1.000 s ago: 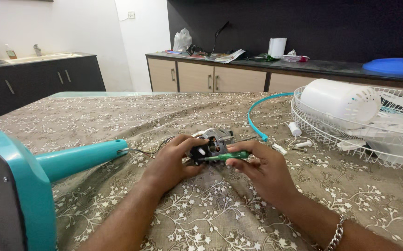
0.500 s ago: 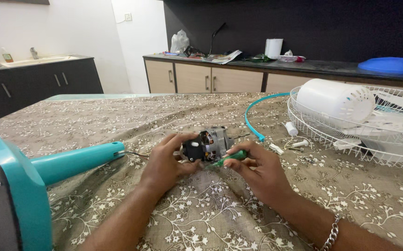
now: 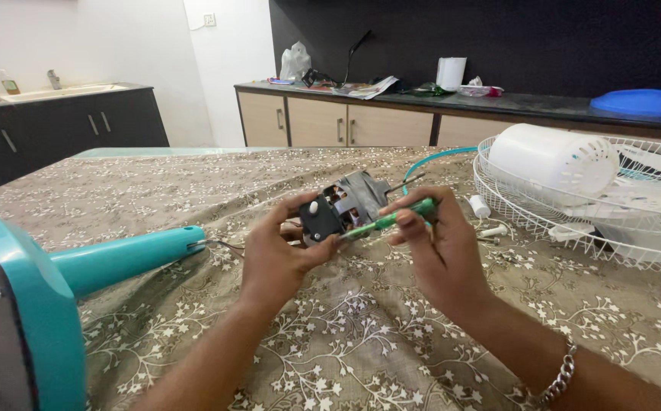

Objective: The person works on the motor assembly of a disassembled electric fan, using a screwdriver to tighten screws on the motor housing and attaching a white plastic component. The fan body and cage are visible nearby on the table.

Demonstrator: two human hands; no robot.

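My left hand (image 3: 281,255) grips a small fan motor (image 3: 346,205), grey metal with a black end block and a shaft sticking out to the right, lifted a little above the table. My right hand (image 3: 441,247) holds a green-handled screwdriver (image 3: 391,219) whose tip points into the motor's black end. Thin wires (image 3: 220,245) run from the motor to the teal fan stand (image 3: 117,259) lying on its side at the left.
A white wire fan guard (image 3: 544,221) holding a white motor cover (image 3: 551,164) and white blades sits at the right. Small white parts (image 3: 483,207) and a teal ring (image 3: 433,158) lie behind my hands. The patterned tablecloth (image 3: 346,335) covers the table; counters stand beyond.
Both hands have raised the motor off the cloth and tilted it up. The screwdriver came up with it and now points into the black end.
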